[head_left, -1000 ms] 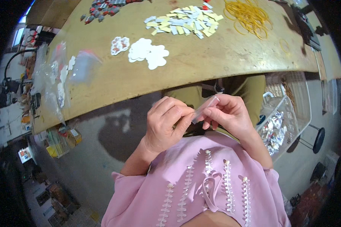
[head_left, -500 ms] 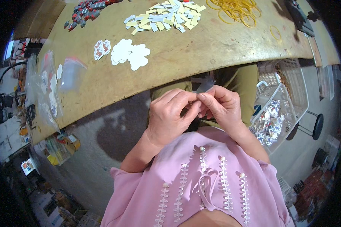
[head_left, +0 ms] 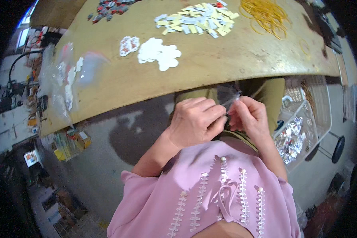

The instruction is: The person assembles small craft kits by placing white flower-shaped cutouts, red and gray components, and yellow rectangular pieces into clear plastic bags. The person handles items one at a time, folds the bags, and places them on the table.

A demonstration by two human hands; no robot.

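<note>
Down low, just under the near edge of the table [head_left: 226,59]: 2 bare hands, close together, fingertips almost touching.

Between them, a small clear bag [head_left: 229,96], thin and see-through, hard to make out against the dark gap behind. Sits up above the knuckles, near the middle of the picture, not on the table but in the air in front of it.

From the left hand [head_left: 194,123], lies at about 1 o'clock. From the right hand [head_left: 248,117], lies at about 11 o'clock. Runs the long way from about 8 o'clock up to 2 o'clock, low end by the left fingertips, high end over the right fingertips.

Left hand: fingers curled in tight, thumb tucked under, pinching the low end of the bag. Right hand: fingers bunched and narrow, pinching the upper side. Looks about the same nearness for both, with the right fingertips a bit closer to the bag's middle. Cannot tell if anything is inside the bag.

On the table, well apart from the hands:
- at 11 o'clock, white flower-shaped cutouts [head_left: 159,53];
- at 12 o'clock, a pile of yellow and white slips [head_left: 196,20];
- at 1 o'clock, a heap of yellow rubber bands [head_left: 265,14].

Off at 3 o'clock from the right hand, a wire basket [head_left: 317,119] with shiny silver packets [head_left: 291,137] in it.
</note>
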